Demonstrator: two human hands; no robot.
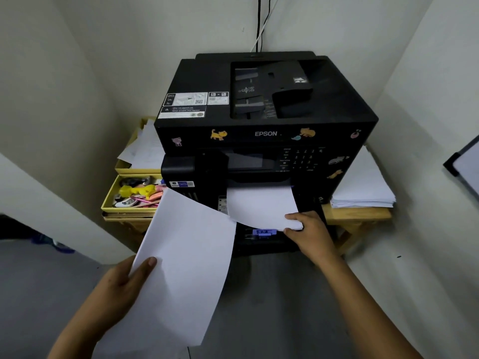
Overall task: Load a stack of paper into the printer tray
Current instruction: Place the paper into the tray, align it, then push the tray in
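Observation:
A black Epson printer [264, 120] with cat stickers stands on a wooden table. Its paper tray [261, 242] is pulled out at the front, with a blue guide clip [263, 233] showing. A thin stack of white paper [261, 206] lies in the tray opening, its near edge bowed upward. My right hand [308, 233] grips that stack at its near right corner. My left hand [124, 283] holds a second bunch of white sheets [186, 265] by its left edge, low and to the left of the tray, in front of the printer.
Yellow trays [108, 200] with stationery and loose papers sit left of the printer. A pile of white paper [363, 187] lies on the wooden table [357, 216] to the right. Walls close in on both sides. A whiteboard corner [464, 164] shows far right.

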